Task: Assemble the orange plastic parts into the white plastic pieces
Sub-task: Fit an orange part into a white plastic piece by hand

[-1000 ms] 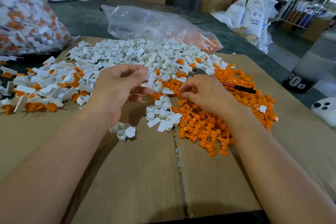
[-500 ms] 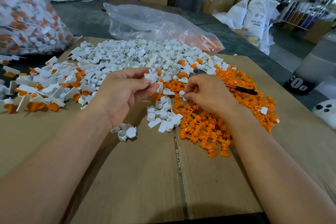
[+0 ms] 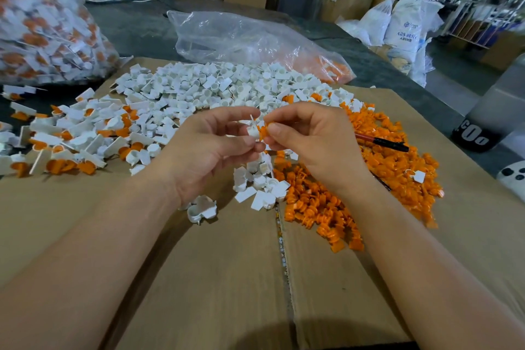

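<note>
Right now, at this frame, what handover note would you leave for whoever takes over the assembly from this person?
Hands: the left hand pinches a white piece; the right hand pinches an orange part against it, above the cardboard. Whether it is seated cannot be told.
Stock: loose white pieces lie heaped ahead, loose orange parts to the right.
Done: assembled units lie at the left.
Left: press this pair together, then work through both heaps.
</note>
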